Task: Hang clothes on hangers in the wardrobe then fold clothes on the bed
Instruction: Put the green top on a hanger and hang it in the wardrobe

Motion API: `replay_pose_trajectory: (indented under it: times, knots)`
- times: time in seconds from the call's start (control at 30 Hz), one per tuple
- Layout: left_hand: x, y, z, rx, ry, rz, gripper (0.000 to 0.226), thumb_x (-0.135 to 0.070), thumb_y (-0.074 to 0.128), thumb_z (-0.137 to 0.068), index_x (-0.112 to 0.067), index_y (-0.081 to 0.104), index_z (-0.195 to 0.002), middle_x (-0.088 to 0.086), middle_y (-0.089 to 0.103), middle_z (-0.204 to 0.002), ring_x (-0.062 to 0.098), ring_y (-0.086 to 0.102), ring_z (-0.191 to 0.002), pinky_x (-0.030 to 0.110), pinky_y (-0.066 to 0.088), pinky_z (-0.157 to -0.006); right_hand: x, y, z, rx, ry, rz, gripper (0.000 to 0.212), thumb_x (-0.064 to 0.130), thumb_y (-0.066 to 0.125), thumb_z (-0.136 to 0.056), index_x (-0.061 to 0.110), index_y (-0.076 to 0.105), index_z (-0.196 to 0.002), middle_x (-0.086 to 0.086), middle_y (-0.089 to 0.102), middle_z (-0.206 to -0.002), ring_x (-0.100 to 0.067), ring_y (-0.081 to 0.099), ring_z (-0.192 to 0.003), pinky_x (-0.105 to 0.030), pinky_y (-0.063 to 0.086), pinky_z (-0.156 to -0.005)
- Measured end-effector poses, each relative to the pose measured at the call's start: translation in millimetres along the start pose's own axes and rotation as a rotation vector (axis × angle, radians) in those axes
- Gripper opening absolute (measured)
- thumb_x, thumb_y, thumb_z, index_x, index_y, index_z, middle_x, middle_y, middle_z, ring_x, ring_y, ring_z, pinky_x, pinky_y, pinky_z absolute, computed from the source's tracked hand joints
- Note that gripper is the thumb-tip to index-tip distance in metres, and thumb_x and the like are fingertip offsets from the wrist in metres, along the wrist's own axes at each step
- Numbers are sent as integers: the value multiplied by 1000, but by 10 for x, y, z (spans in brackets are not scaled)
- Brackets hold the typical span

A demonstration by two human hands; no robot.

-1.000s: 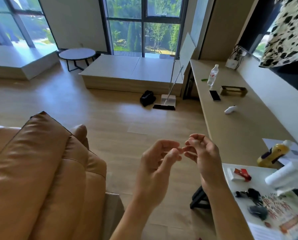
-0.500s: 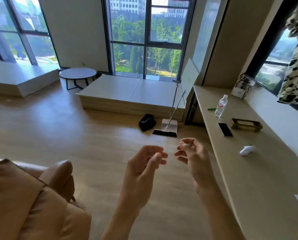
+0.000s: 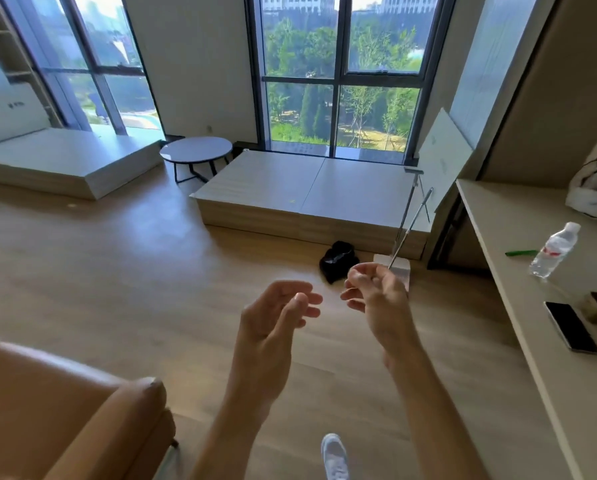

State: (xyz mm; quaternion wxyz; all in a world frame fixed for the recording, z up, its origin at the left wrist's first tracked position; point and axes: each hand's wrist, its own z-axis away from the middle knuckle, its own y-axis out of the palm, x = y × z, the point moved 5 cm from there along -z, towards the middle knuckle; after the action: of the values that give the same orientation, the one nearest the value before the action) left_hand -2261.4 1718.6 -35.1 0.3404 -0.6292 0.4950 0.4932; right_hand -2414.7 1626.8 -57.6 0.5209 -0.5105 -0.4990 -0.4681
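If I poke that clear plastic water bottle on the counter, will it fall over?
Probably. The clear plastic water bottle stands tall and narrow, so it may tip; its round body would likely roll.

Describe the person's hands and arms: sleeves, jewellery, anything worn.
Both arms are bare as far as the frame shows, with no sleeve in view on the left forearm or the right forearm. The left hand and right hand wear no glove, and no ring, watch or bracelet is visible.
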Motion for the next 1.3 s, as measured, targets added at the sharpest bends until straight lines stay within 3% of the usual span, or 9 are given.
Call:
replay_pose_trajectory:
  times: [0.23,0.43,0.57,0.7,0.9,1.07,1.3]
  knots:
    - [448,-239,-1520,-148,-18,-99,43,-50,57,-81,-14,69,-103,3,77,-95,23,74,-88,37,56,-79,-121,783,-1804,131,-33,14,8,23,57,-99,16,62,-97,-7,69,-89,-19,69,-80,-32,54,-77]
    - [550,-772,-2665,-350,-32,-153,46,-49,57,-79,-12,68,-105,6,77,-96,24,74,-88,37,56,-79,79,1729,-3137,309,-65,26,9,25,59,-97,18,63,-95,-7,69,-90,-19,70,-79,-37,56,-79]
    - [693,-1191,-3223,-469,-55,-187,40,-48,58,-82,-17,68,-105,4,77,-97,22,74,-89,32,57,-78,141,2489,-3668,463,-78,52,9,24,58,-98,17,62,-96,-6,69,-89,-17,70,-78,-31,55,-74]
    - [963,-1753,-3824,-574,-71,-169,25,-29,53,-89,-15,69,-104,5,77,-95,23,74,-88,37,54,-81,136,3341,-4204,564,-96,56,8,20,60,-97,15,63,-92,-4,68,-84,-15,69,-71,-28,52,-68]
    - [1313,-2673,-4750,-658,-88,-157,25,-29,52,-91,-15,69,-104,4,77,-95,22,74,-88,34,55,-80,75,4623,-4932,658,-104,102,11,22,59,-97,13,64,-94,-7,70,-86,-15,69,-71,-31,55,-72]
    - [1415,-3532,-5483,-715,-116,-185,20,-12,49,-103,-13,68,-104,5,77,-94,22,74,-87,38,56,-82,154,5708,-5468,725,-76,76,11,21,59,-98,10,63,-97,-7,69,-86,-16,68,-73,-29,55,-72]
    - [1568,-4660,-6178,-845,-133,-258,20,-20,48,-104,-15,67,-105,0,77,-95,18,74,-88,40,58,-86,141,7225,-5948,855,-54,56,11,17,59,-98,6,63,-97,-8,68,-83,-17,67,-71,-28,52,-67]
